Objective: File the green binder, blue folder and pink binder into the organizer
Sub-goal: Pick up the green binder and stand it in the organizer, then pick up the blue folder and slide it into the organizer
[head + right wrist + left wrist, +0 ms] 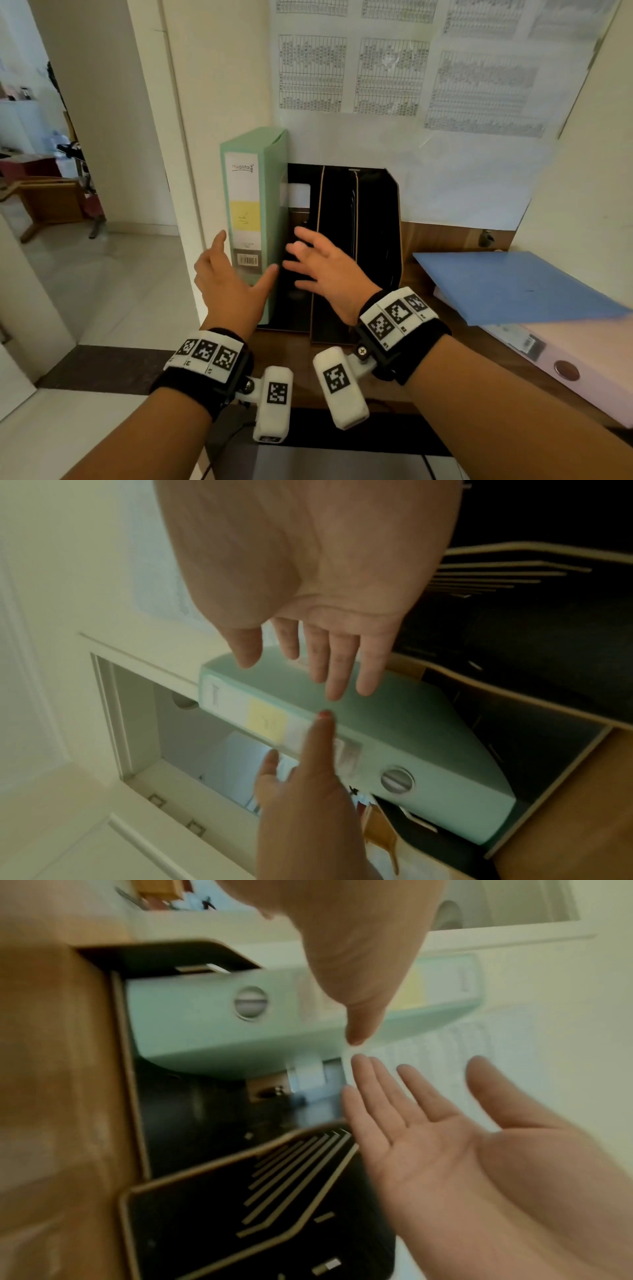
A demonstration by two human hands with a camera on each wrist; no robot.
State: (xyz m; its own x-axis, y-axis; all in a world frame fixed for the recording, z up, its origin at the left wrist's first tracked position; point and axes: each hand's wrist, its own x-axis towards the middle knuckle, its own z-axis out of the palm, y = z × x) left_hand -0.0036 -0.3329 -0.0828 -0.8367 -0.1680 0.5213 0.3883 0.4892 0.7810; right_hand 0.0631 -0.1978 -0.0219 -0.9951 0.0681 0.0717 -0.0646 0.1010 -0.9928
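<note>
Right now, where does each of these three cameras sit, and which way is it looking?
Head: worn high, looks forward and down at the green binder in the black organizer; both forearms, left hand and right hand show.
Left wrist: looks along the left palm; both hands show.
Right wrist: looks along the right palm; both hands show.
Shared: all see the binder, organizer and both hands.

Two binders are counted: one green binder (255,205) at 10 o'clock, one pink binder (582,363) at 4 o'clock; one blue folder (513,284) at 3 o'clock; one organizer (363,219) at 12 o'clock; two hands are seen: left hand (229,287), right hand (329,270)
</note>
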